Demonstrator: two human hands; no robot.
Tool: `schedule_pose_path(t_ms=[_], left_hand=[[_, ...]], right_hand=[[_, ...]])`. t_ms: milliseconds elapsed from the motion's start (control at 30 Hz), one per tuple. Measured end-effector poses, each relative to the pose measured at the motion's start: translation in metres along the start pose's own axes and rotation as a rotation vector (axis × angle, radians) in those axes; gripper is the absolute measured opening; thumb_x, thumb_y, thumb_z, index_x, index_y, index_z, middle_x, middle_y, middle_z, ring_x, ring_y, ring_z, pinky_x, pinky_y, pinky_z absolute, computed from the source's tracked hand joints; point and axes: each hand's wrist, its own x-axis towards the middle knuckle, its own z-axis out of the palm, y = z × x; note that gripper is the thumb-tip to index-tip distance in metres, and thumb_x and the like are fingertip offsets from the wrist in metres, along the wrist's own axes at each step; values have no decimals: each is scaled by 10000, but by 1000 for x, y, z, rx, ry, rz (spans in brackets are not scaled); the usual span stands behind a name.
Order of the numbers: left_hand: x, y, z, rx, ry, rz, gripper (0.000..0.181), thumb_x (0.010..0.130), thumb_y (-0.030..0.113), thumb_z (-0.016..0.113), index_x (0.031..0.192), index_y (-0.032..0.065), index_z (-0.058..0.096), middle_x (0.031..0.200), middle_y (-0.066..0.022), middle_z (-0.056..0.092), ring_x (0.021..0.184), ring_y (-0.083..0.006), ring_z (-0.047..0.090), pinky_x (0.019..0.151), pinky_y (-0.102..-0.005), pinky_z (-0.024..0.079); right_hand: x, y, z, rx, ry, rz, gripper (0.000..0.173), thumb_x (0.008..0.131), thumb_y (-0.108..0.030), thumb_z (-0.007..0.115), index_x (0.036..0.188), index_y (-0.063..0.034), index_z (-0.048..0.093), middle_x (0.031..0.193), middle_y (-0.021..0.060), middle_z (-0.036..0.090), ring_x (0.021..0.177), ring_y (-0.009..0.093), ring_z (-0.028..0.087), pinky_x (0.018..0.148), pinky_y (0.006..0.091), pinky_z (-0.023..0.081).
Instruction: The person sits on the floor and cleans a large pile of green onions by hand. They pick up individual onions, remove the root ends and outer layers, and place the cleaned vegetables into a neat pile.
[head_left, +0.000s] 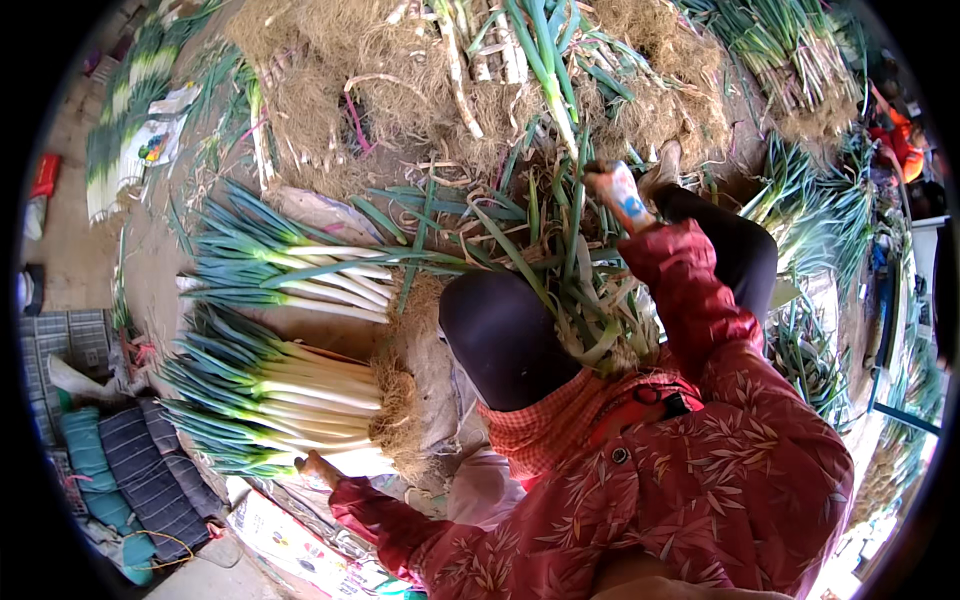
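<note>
My left hand (321, 469) is at the near edge of a row of trimmed long green onions (322, 405). Its fingertips touch or nearly touch the outermost white stalks, and any grip is hidden. Those onions lie side by side, green leaves left and roots right. My right hand (619, 193), in a pale, soiled covering with blue marks, reaches forward past my knees. Close to its fingers is the white lower end of a single green onion (553, 86); whether I hold it is unclear. Stripped leaves (592, 300) lie between my legs.
Untrimmed onions with dense brown roots (405, 67) are heaped ahead. A second, smaller row of clean onions (330, 274) lies beyond the first. Rolled quilted cloth (150, 472) sits at the lower left. More onion bundles (802, 202) and a person in orange (904, 146) are at right.
</note>
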Motion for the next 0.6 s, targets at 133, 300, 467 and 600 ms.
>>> schedule_pose_path(t_ms=[133,300,467,600], left_hand=[[-57,72,-19,-348,-188,213,465,750,37,619,1187,-42,480,1085,-169,565,974,-254,544,866,-326,421],[-110,176,6,-648,-443,506,319,797,-47,575,1114,-38,535,1004,-105,599,885,-161,555,790,-263,455],[-220,345,-4,-623,-870,718,323,838,99,523,1114,-67,502,890,-114,571,779,-146,562,646,-207,467],[-296,442,9,-664,-1382,1225,565,872,386,446,1237,-44,406,1140,-194,524,1000,-203,556,807,-243,449]], right_hand=[[79,-6,23,-57,157,-78,356,668,-248,585,941,-25,633,800,158,639,779,292,607,716,336,460],[133,32,45,-387,239,-105,382,628,-329,629,897,-60,589,757,160,624,696,335,606,616,421,475],[89,13,27,718,-229,-99,249,784,-209,624,958,-32,604,653,66,599,563,145,563,493,241,430],[-7,-49,-7,1260,-199,165,251,831,-131,508,1040,3,534,638,16,534,508,104,510,423,233,402]])
